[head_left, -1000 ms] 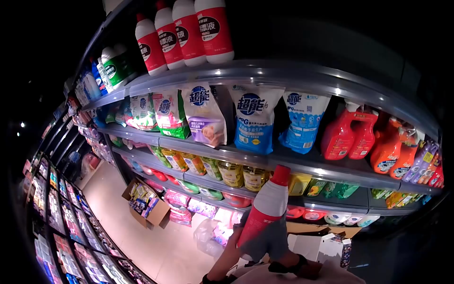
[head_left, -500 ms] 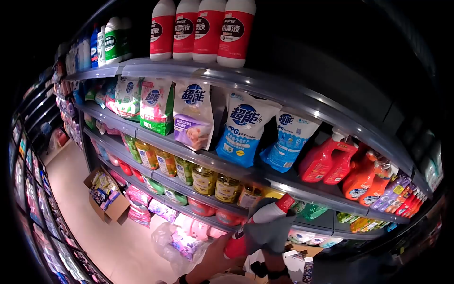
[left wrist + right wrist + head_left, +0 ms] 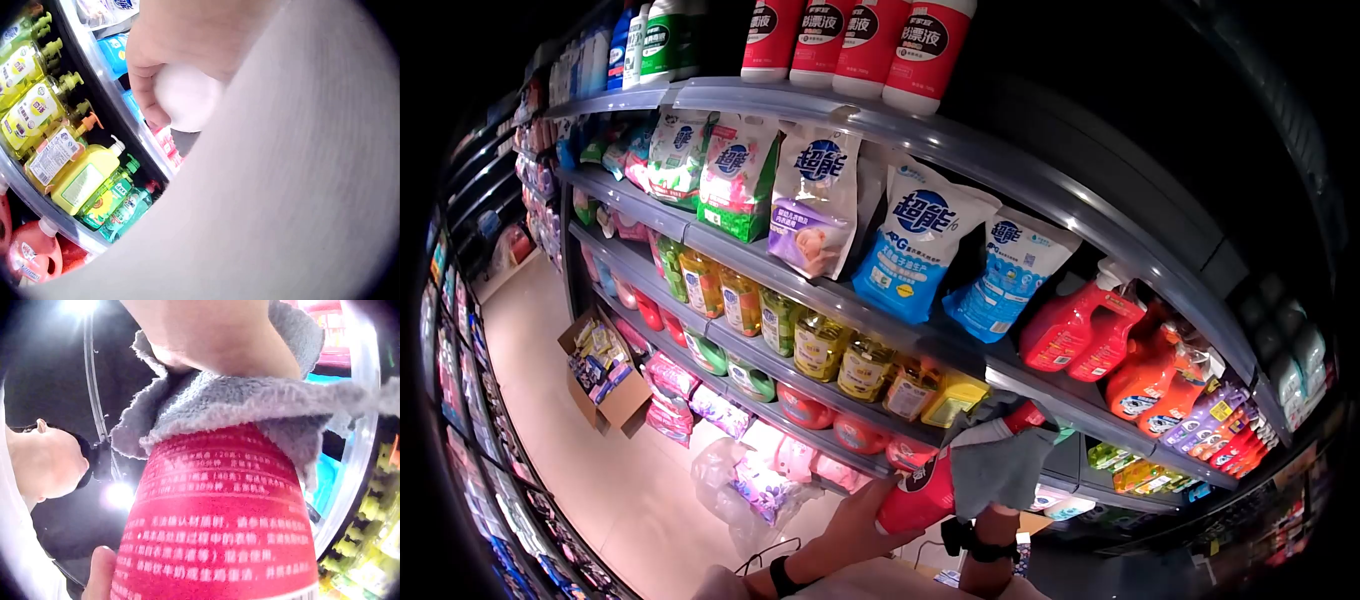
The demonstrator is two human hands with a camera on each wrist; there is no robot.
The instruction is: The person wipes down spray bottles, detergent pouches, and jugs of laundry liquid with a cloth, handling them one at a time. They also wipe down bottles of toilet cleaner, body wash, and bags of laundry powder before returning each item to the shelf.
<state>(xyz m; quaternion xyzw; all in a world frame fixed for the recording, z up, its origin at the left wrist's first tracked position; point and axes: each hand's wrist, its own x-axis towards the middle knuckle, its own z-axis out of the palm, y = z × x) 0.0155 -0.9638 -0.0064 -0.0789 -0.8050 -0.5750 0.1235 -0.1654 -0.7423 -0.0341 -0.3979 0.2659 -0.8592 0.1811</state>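
Observation:
A white bottle with a red label and red cap (image 3: 925, 493) leans with its cap toward the upper right in the head view. My left hand (image 3: 862, 522) grips it near the base; the left wrist view shows fingers curled round the white bottom (image 3: 187, 97). A grey cloth (image 3: 1000, 470) is wrapped over the bottle's upper part, and my right hand (image 3: 219, 337) holds it there, its fingers mostly hidden by the fabric. Small white print on the red label (image 3: 219, 519) fills the right wrist view below the cloth.
Several matching red-labelled bottles (image 3: 870, 45) stand on the top shelf. Below are detergent bags (image 3: 920, 245), red spray bottles (image 3: 1065, 325) and yellow pump bottles (image 3: 865, 365). An open carton (image 3: 615, 395) of packets stands on the floor; a plastic-wrapped bundle (image 3: 755, 485) lies nearer.
The bottle has tipped from nearly upright to a strong lean, cap to the right. The cloth has moved from its lower part to its upper part. The head view has turned, shifting the shelves.

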